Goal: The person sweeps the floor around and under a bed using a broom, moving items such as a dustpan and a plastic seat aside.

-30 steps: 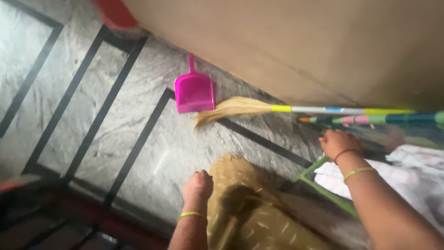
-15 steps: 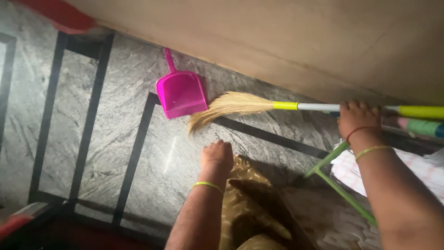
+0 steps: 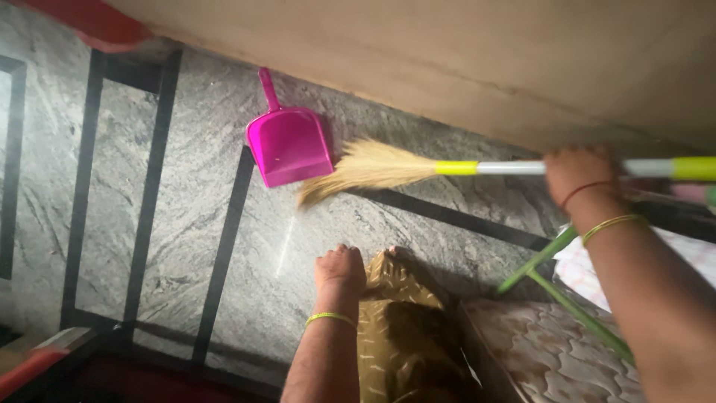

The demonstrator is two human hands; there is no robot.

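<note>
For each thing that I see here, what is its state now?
Broom: off the wall, bristles low over the floor, handle gripped.
Dustpan: lying on the floor, empty, untouched, bristle tips beside its edge.
Right hand: closed around the broom handle.
Left hand: a loose fist, holding nothing.
Floor: grey stone with dark stripes.
Green frame: standing on the floor beside the right arm.

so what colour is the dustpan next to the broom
Bright pink, handle included. The dustpan shows in the head view, on the grey stone floor.
</note>
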